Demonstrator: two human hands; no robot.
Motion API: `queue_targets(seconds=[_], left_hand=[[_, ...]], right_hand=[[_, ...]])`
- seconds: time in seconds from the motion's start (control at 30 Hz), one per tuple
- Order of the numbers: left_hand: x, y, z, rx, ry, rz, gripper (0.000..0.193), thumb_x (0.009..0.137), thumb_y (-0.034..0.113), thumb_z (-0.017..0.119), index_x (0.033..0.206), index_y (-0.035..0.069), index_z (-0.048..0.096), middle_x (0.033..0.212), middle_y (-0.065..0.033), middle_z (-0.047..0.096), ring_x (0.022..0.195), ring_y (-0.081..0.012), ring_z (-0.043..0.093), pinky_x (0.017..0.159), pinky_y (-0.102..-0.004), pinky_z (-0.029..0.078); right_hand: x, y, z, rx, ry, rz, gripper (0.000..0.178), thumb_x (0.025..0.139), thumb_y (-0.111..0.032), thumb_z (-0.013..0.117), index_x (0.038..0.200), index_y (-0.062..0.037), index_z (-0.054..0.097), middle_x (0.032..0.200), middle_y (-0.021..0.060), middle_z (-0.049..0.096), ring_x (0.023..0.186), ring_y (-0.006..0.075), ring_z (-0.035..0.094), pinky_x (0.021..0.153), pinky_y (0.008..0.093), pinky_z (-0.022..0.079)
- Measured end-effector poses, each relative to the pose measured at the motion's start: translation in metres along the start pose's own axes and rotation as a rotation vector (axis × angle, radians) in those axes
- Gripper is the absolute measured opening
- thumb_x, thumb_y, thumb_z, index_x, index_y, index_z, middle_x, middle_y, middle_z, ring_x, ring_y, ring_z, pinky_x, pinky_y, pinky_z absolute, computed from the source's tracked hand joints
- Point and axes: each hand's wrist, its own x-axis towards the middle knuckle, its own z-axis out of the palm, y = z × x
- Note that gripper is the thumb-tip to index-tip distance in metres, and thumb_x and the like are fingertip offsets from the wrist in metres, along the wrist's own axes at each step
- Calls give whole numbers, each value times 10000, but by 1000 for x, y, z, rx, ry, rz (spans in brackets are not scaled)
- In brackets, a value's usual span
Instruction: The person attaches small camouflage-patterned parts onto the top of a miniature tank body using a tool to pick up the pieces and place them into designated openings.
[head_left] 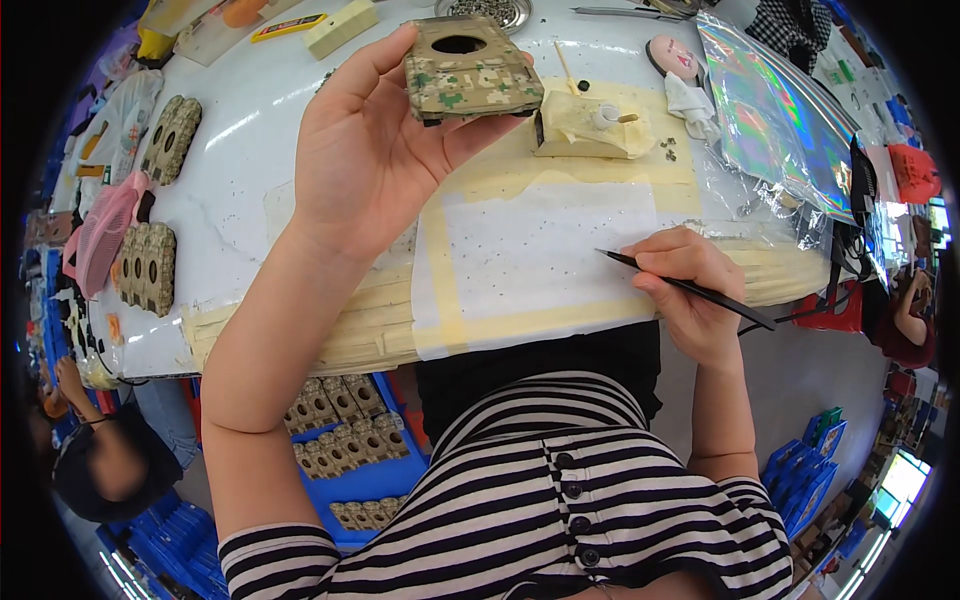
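Observation:
My left hand (360, 165) is raised over the table, its fingers closed round a camouflage-painted tank-like shell (475, 88) with an oval hole in its top. My right hand (700, 290) rests near the table's front edge, pinching black pointed tweezers (718, 304). The tweezers' tip points left, over a white sheet (530, 300) scattered with tiny dark bits. Whether the tip grips a bit is too small to tell. Behind the sheet stands a tape-wrapped block (590, 140) bearing a small clear cup (606, 116).
More camouflage shells (148, 268) lie at the left beside a pink mesh item (105, 235). A metal dish (515, 12) of small parts is at the back. Shiny iridescent film (770, 120) covers the right side. A blue crate (345, 488) below holds several shells. Other people are at both sides.

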Motion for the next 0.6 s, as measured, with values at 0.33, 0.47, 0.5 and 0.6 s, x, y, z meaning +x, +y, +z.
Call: queue_targets(seconds=[0.33,0.47,0.5,0.6], left_hand=[[-1,0,1,47,-26,39,521,976,246,288,1312,-152,262,1299,-358,362,1173,-352,489,1002,-393,456],[0,0,-1,-6,-88,20,525,976,246,288,1319,-149,247,1302,-362,352,1176,-359,483,1004,-396,454],[1,1,-6,-62,-154,3,525,976,245,288,1321,-148,244,1303,-363,351,1177,-361,482,1005,-397,453],[2,0,-9,-122,-220,-17,525,976,245,288,1323,-146,241,1304,-364,348,1178,-362,481,1005,-397,452]], right_hand=[[0,-1,0,-17,-1,4,161,725,-53,738,800,-7,603,795,127,656,693,214,621,610,266,471],[0,0,0,-12,0,3,162,726,-57,738,800,-6,604,797,125,658,692,213,621,610,265,471],[1,-1,0,-16,0,3,161,727,-57,738,801,-7,604,797,124,658,692,213,621,610,265,471],[0,0,1,-20,5,-2,162,726,-59,739,802,-7,605,796,123,660,693,212,623,610,265,472]])
